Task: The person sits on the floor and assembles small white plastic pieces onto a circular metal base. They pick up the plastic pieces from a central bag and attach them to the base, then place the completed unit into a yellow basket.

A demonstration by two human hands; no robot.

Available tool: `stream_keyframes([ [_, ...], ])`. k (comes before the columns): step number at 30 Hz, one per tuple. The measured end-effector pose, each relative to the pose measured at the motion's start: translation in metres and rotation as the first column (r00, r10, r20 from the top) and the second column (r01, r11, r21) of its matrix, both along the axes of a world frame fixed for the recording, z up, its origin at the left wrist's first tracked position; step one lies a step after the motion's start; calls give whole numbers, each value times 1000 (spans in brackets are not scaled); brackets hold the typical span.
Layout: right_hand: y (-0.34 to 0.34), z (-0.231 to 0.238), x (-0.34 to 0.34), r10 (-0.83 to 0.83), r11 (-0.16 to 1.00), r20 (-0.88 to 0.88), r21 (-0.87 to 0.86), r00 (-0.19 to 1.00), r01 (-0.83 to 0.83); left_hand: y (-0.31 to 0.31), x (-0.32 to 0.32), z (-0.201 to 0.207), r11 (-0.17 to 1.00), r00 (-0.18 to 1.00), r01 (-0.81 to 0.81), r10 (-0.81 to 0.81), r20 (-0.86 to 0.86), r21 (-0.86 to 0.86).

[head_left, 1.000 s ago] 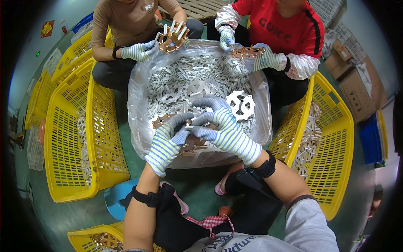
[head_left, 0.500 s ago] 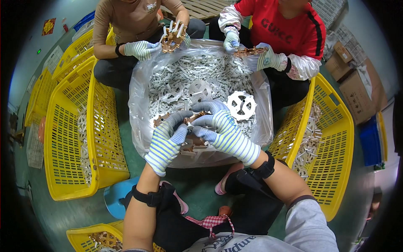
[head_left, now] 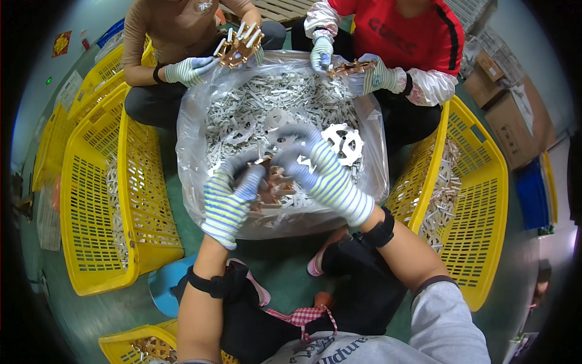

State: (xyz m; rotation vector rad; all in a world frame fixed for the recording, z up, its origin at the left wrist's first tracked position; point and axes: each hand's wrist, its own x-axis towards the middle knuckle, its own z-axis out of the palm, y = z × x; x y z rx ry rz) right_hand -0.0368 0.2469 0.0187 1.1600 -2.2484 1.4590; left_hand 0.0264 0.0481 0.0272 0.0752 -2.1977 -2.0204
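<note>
My left hand (head_left: 229, 200), in a striped grey-fingered glove, curls round a copper-coloured metal wheel part (head_left: 268, 182) above the front of a plastic-lined bin (head_left: 242, 230). The part is blurred and half hidden by my fingers. Close by on its right, my right hand (head_left: 330, 179) wears the same kind of glove; motion smears its fingers, so their grip does not show. Small silver metal strips (head_left: 291, 91) fill the bin. On them lie a white toothed disc (head_left: 342, 144), just beyond my right hand, and a silver disc (head_left: 280, 121).
Across the bin, two gloved co-workers hold copper-coloured toothed rings, one (head_left: 239, 47) at left and another (head_left: 351, 68) at right. Yellow baskets (head_left: 151, 200) (head_left: 479, 200) with metal strips flank the bin. A blue stool (head_left: 162, 291) stands by my left leg; cartons (head_left: 512, 121) sit far right.
My right hand has drawn slightly apart from my left, its fingers now blurred. The copper-coloured part between my hands is also blurred. The whole view has shifted a little.
</note>
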Motion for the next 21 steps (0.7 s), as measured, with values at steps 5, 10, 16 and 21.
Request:
stream_keyframes([
  [5,21,-49,-35,-309,880,467,470,829,64,-12,-8,0,985,987,-157,155,34,68],
  [10,15,-113,-28,-165,619,486,729,858,-294,-14,-5,5,984,990,-94,77,118,152],
  [16,17,-138,-18,-135,485,493,789,860,-376,-22,-1,7,984,978,-108,80,191,141],
  [21,20,-129,-26,-248,516,428,818,869,-255,-29,-5,-12,985,991,-85,69,115,147],
])
